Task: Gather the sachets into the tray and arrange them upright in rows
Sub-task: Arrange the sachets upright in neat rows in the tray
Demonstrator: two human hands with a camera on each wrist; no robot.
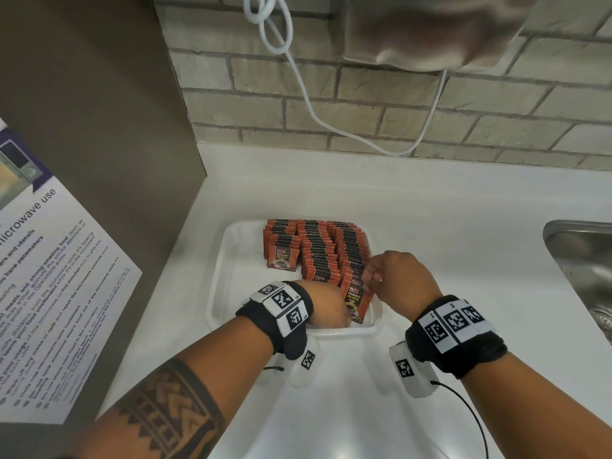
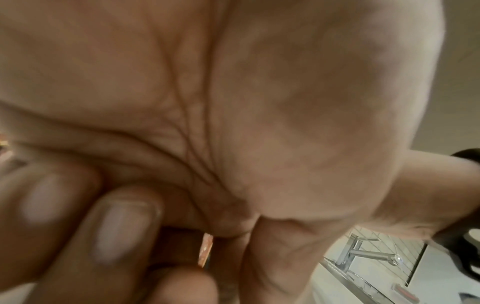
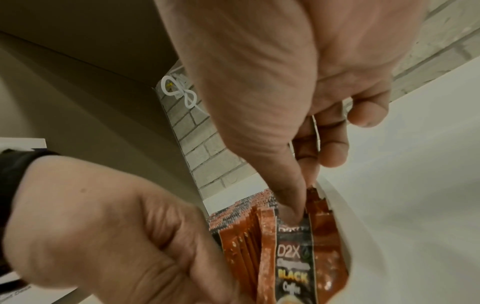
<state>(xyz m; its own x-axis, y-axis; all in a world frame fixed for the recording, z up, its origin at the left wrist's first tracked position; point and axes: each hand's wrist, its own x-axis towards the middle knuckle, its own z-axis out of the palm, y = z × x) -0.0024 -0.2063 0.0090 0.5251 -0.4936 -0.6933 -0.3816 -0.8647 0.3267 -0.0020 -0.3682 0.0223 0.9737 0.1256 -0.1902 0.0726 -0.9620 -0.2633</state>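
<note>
A white tray [image 1: 223, 260] on the white counter holds three rows of orange-brown coffee sachets [image 1: 318, 250] standing upright. My left hand [image 1: 328, 306] is low in the tray's front part, its fingers curled round a few sachets [image 2: 206, 251] whose edge shows between fingers and palm. My right hand [image 1: 369, 276] is at the front of the right row and pinches the top of the front sachet [image 3: 293, 267]. The thumb lies on its printed face and the fingers are behind it. The left hand [image 3: 103, 236] presses against the stack beside it.
A steel sink [image 1: 583, 253] is set into the counter at the right, its tap [image 2: 363, 253] visible behind. A white cable [image 1: 298, 77] hangs down the brick wall from a metal appliance [image 1: 414, 31]. A microwave notice [image 1: 49, 276] is on the left wall.
</note>
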